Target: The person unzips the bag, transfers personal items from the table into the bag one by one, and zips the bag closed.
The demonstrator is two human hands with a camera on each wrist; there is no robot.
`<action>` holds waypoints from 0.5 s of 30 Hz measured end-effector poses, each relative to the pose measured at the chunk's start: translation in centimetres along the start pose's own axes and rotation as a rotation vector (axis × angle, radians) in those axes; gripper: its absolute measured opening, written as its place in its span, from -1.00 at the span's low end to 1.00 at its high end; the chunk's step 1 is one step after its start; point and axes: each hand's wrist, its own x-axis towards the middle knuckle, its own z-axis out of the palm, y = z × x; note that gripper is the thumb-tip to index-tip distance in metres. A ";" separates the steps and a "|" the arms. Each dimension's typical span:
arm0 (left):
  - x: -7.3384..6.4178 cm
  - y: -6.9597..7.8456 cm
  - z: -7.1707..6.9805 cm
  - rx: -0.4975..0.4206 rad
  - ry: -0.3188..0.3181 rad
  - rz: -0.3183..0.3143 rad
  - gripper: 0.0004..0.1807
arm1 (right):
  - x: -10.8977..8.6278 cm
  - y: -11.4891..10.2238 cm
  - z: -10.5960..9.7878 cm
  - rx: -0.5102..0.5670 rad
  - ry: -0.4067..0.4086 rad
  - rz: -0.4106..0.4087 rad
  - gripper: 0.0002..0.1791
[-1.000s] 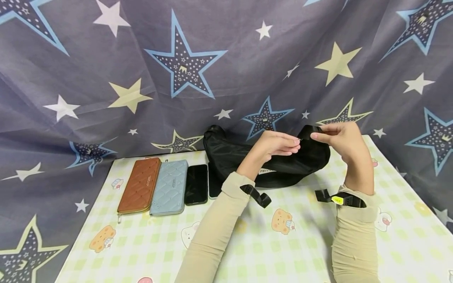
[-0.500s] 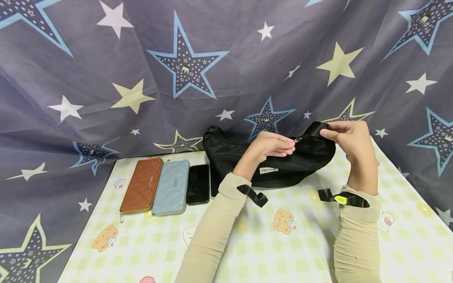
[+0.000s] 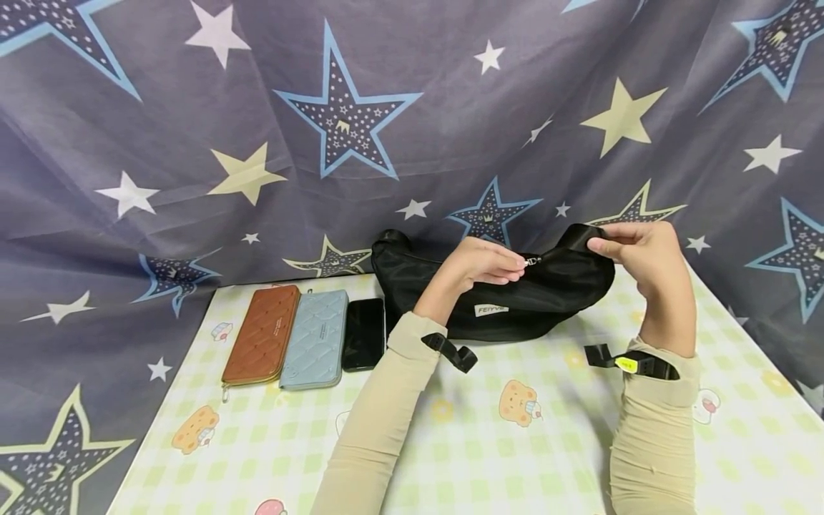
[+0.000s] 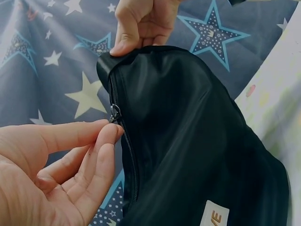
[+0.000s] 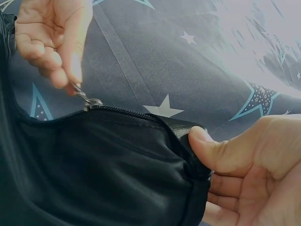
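Observation:
A black fabric bag (image 3: 534, 304) with a pale label rests on the table near the backdrop. My left hand (image 3: 484, 266) pinches the metal zipper pull (image 5: 84, 97) on the bag's top edge between thumb and forefinger. At the bag's right end, my right hand (image 3: 644, 254) grips the strap end (image 3: 579, 236) with the thumb in front. In the left wrist view the zipper (image 4: 132, 160) runs along the bag's edge past the left fingertips. The zipper teeth between the two hands look joined in the right wrist view.
Left of the bag lie a brown quilted wallet (image 3: 260, 336), a light blue quilted wallet (image 3: 314, 342) and a black smartphone (image 3: 364, 335) in a row. The left forearm passes close to the phone. A star-patterned curtain (image 3: 386, 200) hangs right behind the checked tablecloth (image 3: 560, 458).
My left hand has drawn the zipper pull leftward along the bag's top edge. The right hand has shifted slightly right, still holding the strap end, and the bag's label has come into fuller view.

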 end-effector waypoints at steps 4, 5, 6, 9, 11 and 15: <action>-0.1 -0.2 -0.3 0.011 0.002 -0.010 -0.76 | 0.0 0.1 0.0 0.042 0.007 0.005 -0.58; -0.1 -0.2 -0.4 0.011 0.005 -0.011 -0.76 | 0.0 0.1 -0.1 0.056 0.006 0.011 -0.59; -0.2 -0.3 -0.5 0.011 0.008 -0.010 -0.76 | 0.0 0.1 -0.1 0.075 0.001 0.018 -0.59; -0.2 -0.4 -1.0 0.012 0.014 -0.011 -0.75 | -0.1 0.1 -0.4 0.125 -0.018 0.051 -0.60; -0.4 -0.3 -1.3 0.022 0.014 -0.015 -0.75 | -0.2 0.2 -0.6 0.142 -0.034 0.070 -0.61; -0.7 -0.3 -2.3 0.043 0.015 -0.018 -0.76 | -0.1 0.3 -0.9 0.079 -0.038 0.052 -0.55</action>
